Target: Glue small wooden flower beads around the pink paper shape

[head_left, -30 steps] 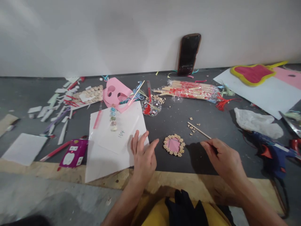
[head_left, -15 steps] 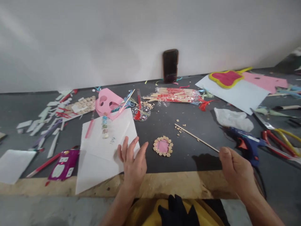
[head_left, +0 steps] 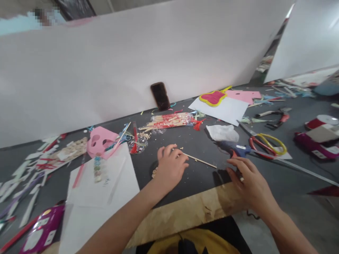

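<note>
My left hand (head_left: 171,164) lies low over the table, fingers bent and slightly apart, close to small wooden bits (head_left: 181,148) and the near end of a thin wooden stick (head_left: 200,160). Under its wrist side a ring of small wooden pieces (head_left: 154,172) is mostly hidden. My right hand (head_left: 246,176) is curled about the handle of a blue hot glue gun (head_left: 239,149), covering that handle. The gun lies with its nozzle toward the left, beside red- and yellow-handled scissors (head_left: 270,145). The stick rests on the table between my hands.
Behind are a phone (head_left: 160,96) against the white partition (head_left: 119,70), packed sticks with red tassels (head_left: 171,120) and crumpled white tissue (head_left: 222,133). White paper (head_left: 103,201) and a pink cutout (head_left: 99,139) lie left. Pliers (head_left: 275,116) and a purple box (head_left: 316,144) lie right.
The right hand has let go of the wooden stick and moved to the glue gun. My left hand has moved over the ring and wooden bits. The view has turned right.
</note>
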The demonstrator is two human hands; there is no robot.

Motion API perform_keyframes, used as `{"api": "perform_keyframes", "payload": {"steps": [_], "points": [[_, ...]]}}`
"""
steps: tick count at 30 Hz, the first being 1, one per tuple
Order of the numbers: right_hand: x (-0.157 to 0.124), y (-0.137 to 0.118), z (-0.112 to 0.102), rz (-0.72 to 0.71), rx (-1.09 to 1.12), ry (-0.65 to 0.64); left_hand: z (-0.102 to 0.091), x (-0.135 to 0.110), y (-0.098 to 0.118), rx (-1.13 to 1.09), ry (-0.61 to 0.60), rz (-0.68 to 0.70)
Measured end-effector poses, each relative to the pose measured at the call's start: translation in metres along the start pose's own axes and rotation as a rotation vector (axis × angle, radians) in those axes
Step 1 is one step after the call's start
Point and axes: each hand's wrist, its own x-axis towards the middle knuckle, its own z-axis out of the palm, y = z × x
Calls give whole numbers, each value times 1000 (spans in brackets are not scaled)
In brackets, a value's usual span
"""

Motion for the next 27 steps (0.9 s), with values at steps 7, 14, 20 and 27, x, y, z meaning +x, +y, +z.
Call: {"api": "perform_keyframes", "payload": {"steps": [7, 14, 20, 27], "points": [[-1, 35, -15, 439, -114, -113, 29, 42, 28, 21, -52, 59], [24, 39, -17, 595, 17, -214, -12, 56, -21, 62, 56, -204], [18, 38, -21, 717, 281, -71, -9, 55, -14, -49, 40, -161], [1, 37, -7, 786, 832, 105, 15, 56, 26, -261, -34, 29]]}}
